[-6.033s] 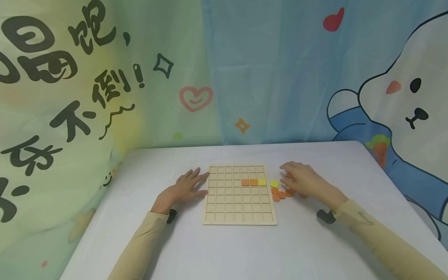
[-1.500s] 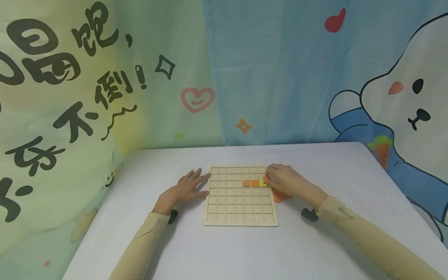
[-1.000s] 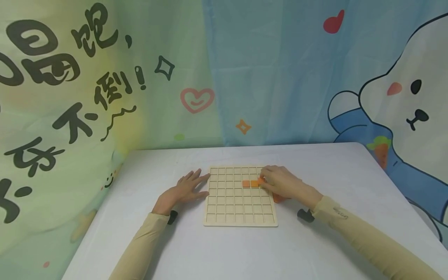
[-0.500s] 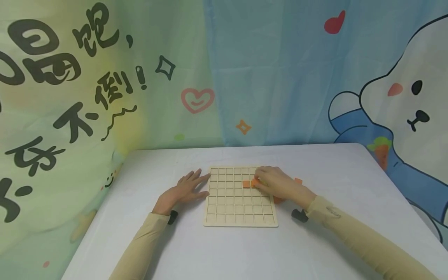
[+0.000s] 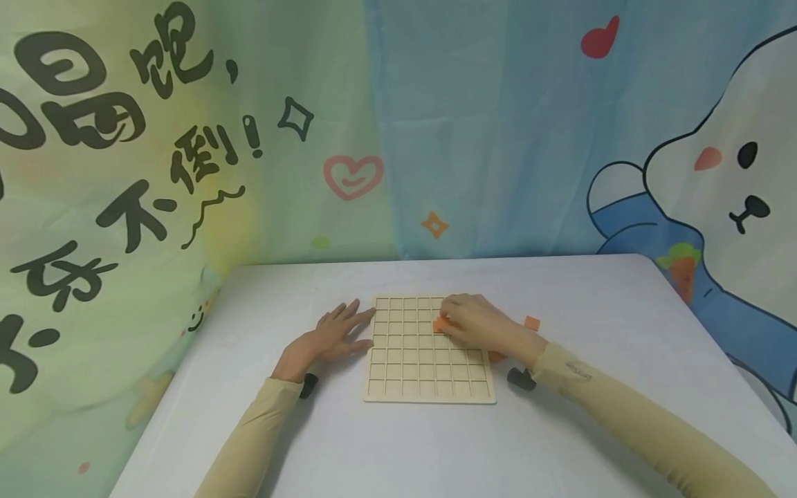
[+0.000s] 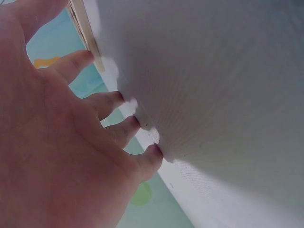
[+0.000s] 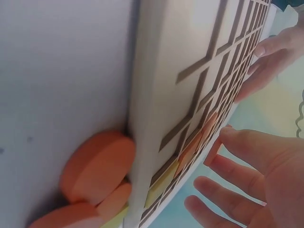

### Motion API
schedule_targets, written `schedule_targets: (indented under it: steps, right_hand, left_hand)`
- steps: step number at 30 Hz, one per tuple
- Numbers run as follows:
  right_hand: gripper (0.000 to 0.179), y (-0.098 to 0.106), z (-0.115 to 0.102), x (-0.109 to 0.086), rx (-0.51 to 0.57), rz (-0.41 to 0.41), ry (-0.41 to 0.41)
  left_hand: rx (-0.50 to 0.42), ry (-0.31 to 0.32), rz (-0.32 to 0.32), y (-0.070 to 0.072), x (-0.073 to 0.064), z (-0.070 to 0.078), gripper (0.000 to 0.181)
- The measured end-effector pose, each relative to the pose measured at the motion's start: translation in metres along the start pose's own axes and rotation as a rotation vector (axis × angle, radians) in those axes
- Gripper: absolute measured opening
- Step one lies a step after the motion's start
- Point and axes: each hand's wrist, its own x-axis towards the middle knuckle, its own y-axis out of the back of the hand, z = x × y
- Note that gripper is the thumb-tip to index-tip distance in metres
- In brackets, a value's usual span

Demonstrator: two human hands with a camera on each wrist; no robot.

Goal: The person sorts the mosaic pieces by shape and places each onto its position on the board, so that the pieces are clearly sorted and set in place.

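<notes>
A light wooden grid board (image 5: pixel 429 380) lies on the white table. My left hand (image 5: pixel 330 335) rests flat at its left edge, fingers spread, with the thumb and a fingertip touching the rim. Over the board, my right hand (image 5: pixel 478 321) pinches an orange square tile (image 7: pixel 213 151) between thumb and index finger, tilted just above the grid. Under that hand in the right wrist view, a yellow tile (image 7: pixel 161 186) and an orange tile (image 7: pixel 188 156) sit in one row of cells. In the head view the hand hides most of this row.
Beside the board's right edge lie several orange round pieces (image 7: pixel 97 166), mostly behind the right hand in the head view. Part of a yellow piece (image 7: pixel 115 219) shows there too. Farther right lies a loose orange square (image 5: pixel 532 323). A printed curtain (image 5: pixel 486 138) hangs behind the table.
My right hand picked up an orange tile from the right of the board, then moved left along the row with it. Six seconds ago that hand was over the loose pieces. The left hand stays put.
</notes>
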Motion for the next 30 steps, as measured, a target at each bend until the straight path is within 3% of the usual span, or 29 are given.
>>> schedule_targets:
  steps: [14,30]
  right_hand:
    - [0.011,-0.008,-0.009,0.008,-0.016,0.027,0.056]
    - [0.014,-0.021,-0.016,0.018,-0.053,-0.023,0.005]
  left_hand:
    - [0.003,-0.002,-0.003,0.001,0.0,0.002,0.071]
    - [-0.016,0.011,0.001,0.0,-0.001,0.0,0.071]
